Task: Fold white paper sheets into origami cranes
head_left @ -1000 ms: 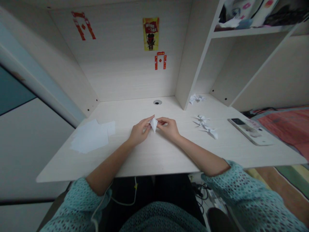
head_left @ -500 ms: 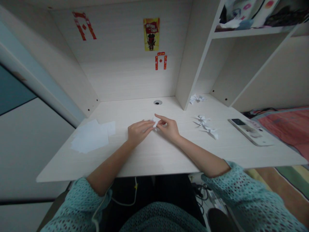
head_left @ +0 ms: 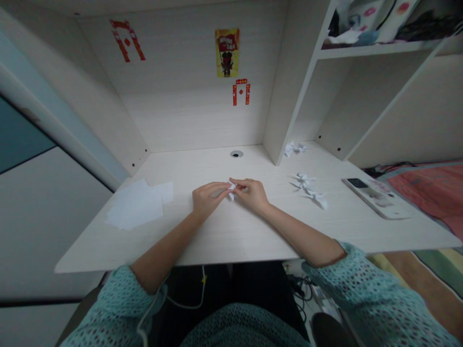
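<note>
— What are the hands on?

— Both are on one small folded paper (head_left: 231, 188). It's white and sits low over the middle of the desk (head_left: 235, 236). The left hand (head_left: 205, 198) pinches its left side with the fingertips. The right hand (head_left: 253, 193) has thumb and forefinger closed on the right side.

— Is it flat on the desk or lifted?

— I can't tell. Most of it is hidden between the fingers.

— What else is there?

— Loose white sheets (head_left: 135, 209) lie to the left, well apart from the hands. To the right there's a cluster of paper figures (head_left: 307, 187). Beyond them a white device (head_left: 374, 196) lies near the right edge. A second heap of figures (head_left: 294, 148) lies far right under the shelf. There's also a cable hole (head_left: 236, 153) on the far side of the hands.
</note>
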Available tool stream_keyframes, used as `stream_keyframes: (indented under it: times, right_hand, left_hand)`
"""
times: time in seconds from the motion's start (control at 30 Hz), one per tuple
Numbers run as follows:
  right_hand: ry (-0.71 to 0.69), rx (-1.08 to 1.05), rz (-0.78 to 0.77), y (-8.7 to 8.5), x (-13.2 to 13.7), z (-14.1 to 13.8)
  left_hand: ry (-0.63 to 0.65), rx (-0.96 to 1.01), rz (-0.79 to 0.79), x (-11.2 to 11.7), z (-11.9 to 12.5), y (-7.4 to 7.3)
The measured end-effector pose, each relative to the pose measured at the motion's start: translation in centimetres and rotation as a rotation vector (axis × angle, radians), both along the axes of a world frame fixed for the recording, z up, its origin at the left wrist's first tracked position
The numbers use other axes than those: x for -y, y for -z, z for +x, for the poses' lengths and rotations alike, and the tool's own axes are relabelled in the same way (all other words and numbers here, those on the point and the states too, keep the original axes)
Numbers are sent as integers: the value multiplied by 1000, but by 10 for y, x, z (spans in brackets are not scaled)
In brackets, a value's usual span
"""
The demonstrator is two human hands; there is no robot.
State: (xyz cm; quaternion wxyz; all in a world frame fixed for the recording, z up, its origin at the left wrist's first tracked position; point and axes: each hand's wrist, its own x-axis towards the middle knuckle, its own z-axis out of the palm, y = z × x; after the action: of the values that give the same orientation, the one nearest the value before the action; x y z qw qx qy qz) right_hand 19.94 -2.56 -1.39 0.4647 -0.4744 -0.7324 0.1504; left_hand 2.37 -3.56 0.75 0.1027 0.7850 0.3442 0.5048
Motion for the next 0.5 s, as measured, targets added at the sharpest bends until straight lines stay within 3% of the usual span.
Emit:
stream_keyframes:
  times: [0.5]
  right_hand:
    - [44,-104,-108,3,-3,2]
  left_hand:
    - [36,93,-203,0,5,0]
